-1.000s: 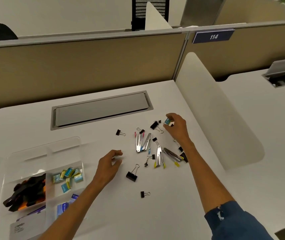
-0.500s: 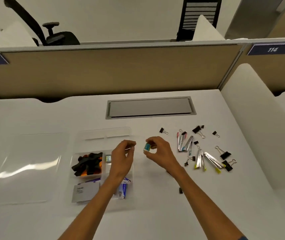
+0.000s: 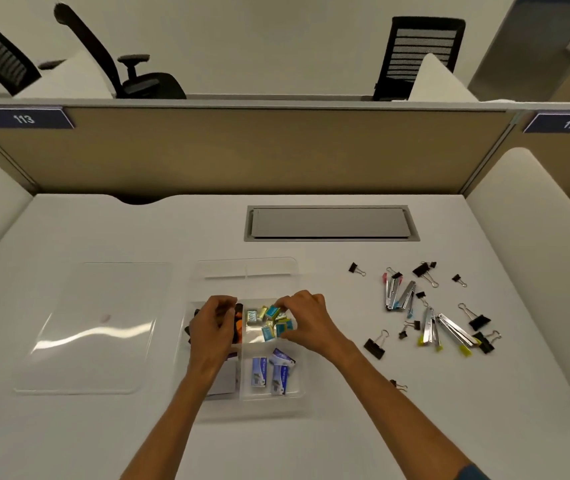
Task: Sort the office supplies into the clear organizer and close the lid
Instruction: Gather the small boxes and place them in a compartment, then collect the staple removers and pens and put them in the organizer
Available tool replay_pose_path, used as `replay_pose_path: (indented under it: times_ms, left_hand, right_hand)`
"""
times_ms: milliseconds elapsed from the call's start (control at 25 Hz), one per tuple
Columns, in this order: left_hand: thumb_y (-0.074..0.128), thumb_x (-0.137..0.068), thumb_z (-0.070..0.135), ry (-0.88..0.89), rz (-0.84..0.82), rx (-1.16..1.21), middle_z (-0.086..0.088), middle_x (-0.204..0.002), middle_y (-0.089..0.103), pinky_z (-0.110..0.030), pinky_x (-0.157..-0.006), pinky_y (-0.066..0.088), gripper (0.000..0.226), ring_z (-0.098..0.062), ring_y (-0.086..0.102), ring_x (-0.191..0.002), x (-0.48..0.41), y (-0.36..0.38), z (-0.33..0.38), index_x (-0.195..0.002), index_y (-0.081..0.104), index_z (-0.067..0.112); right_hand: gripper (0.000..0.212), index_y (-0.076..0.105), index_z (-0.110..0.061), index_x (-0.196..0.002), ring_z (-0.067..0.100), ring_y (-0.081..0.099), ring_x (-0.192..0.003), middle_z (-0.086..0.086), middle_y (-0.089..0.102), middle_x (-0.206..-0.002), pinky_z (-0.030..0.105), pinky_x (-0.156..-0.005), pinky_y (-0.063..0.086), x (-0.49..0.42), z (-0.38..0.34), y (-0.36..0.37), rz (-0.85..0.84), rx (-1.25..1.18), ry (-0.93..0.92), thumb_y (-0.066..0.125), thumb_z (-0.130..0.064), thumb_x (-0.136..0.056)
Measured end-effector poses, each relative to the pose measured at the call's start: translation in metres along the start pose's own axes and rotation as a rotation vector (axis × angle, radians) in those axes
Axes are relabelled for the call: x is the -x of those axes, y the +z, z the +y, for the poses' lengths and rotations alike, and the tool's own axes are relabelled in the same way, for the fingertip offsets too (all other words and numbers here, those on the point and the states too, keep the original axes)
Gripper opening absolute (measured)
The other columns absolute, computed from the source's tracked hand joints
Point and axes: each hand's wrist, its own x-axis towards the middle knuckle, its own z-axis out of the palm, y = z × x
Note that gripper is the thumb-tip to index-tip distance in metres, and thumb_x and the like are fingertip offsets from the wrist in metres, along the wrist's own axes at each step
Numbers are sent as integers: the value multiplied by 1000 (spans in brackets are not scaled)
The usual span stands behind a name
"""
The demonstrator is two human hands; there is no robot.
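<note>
White and smooth, the desk (image 3: 311, 427) runs back to a tan fabric partition (image 3: 259, 150), with a flat grey metal hatch (image 3: 332, 223) set flush in its top.

Our right hand (image 3: 306, 320) is over the right middle compartment of the clear organizer (image 3: 247, 270). Its fingers are bent down and their tips are at a small teal box (image 3: 272, 312). We cannot tell whether we pinch it or it lies loose. Around it sits a jumble of little boxes (image 3: 267, 332), teal and yellow, glossy and rectangular.

Our left hand (image 3: 214, 323) is curled over the compartment just to the left, above a heap of black and orange pieces (image 3: 238, 323) — the fingers hide whatever may be in them, so we cannot tell its hold.

In the near row lie blue-and-white cartons (image 3: 259, 371), one tilted against another, and beside them a pale card (image 3: 226, 379), partly under our wrist.

To the left of the organizer the lid (image 3: 103, 323) lies flat on the desk, a thin transparent sheet with rounded corners and a bright glare streak.

To the right, well apart from the organizer, black binder clips (image 3: 374, 348) with wire handles are scattered among slim chrome tools (image 3: 428, 329) tipped in pink, blue and yellow.
</note>
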Motion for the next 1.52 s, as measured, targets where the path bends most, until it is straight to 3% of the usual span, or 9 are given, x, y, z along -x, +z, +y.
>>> replay_pose_path:
  times_ms: [160, 360, 600, 760, 920, 1080, 1200, 1320, 1520]
  left_hand:
    - [59, -91, 3, 22, -51, 62, 4, -98, 69, -21, -82, 54, 18, -7, 66, -95, -3, 15, 2, -104, 65, 14]
    - [59, -92, 5, 111, -173, 50, 5, -102, 69, -18, -85, 49, 18, -6, 64, -97, -6, 65, 24, -103, 65, 17]
    - [58, -93, 6, 249, -371, -7, 0, -105, 68, -22, -87, 51, 15, -12, 63, -94, 0, 149, 61, -105, 64, 13]
    - [58, -93, 7, 298, -512, -104, -1, -108, 67, -22, -83, 52, 17, -11, 62, -92, -4, 205, 78, -108, 63, 13]
    - [62, -93, 25, 239, -538, -258, -4, -101, 63, -24, -75, 44, 25, -15, 59, -88, -14, 256, 91, -111, 60, 8]
    - [59, -93, 36, 123, -561, -338, -11, -92, 61, -29, -65, 40, 34, -23, 58, -82, -19, 301, 100, -98, 55, 3]
    - [59, -91, 40, 47, -520, -325, -16, -94, 62, -30, -60, 39, 39, -28, 60, -82, -19, 324, 104, -96, 53, 2]
    - [65, -85, 30, -1, -501, -378, -16, -103, 58, -33, -65, 43, 40, -31, 60, -90, -17, 334, 107, -107, 51, -1]
    - [63, -76, 7, 22, -516, -484, -19, -107, 58, -37, -72, 50, 35, -33, 60, -94, -21, 339, 111, -108, 52, -3]
  right_hand:
    - [50, 55, -25, -124, 13, 46, -117, -7, 60, -120, 31, -94, 27, 16, 12, -13, 99, -91, 63, 75, -34, -78]
    - [40, 57, -23, -122, 15, 49, -114, -7, 62, -118, 29, -97, 27, 47, 43, -32, 216, -159, 207, 69, -32, -85]
    - [31, 64, -19, -111, 14, 57, -103, -5, 67, -106, 35, -98, 43, 86, 102, -50, 343, -235, 420, 73, -27, -82]
    - [25, 66, -19, -105, 13, 59, -96, -5, 67, -100, 31, -88, 49, 113, 143, -64, 426, -254, 583, 73, -21, -81]
    - [18, 66, -11, -101, 17, 60, -93, 2, 66, -99, 30, -82, 50, 128, 178, -73, 518, -270, 720, 70, -14, -84]
    - [17, 64, -4, -105, 19, 59, -91, 8, 63, -100, 25, -76, 44, 108, 192, -80, 494, -293, 797, 63, -12, -89]
    - [15, 62, 1, -96, 26, 59, -88, 17, 64, -97, 32, -69, 43, 85, 198, -77, 461, -245, 839, 51, -9, -93]
    - [19, 52, -8, -79, 22, 51, -73, 19, 61, -85, 31, -61, 33, 68, 204, -76, 457, -270, 903, 52, -17, -95]
    - [47, 34, -16, -57, 16, 48, -57, -1, 45, -59, 24, -44, 27, 50, 212, -93, 477, -334, 1014, 69, -31, -83]
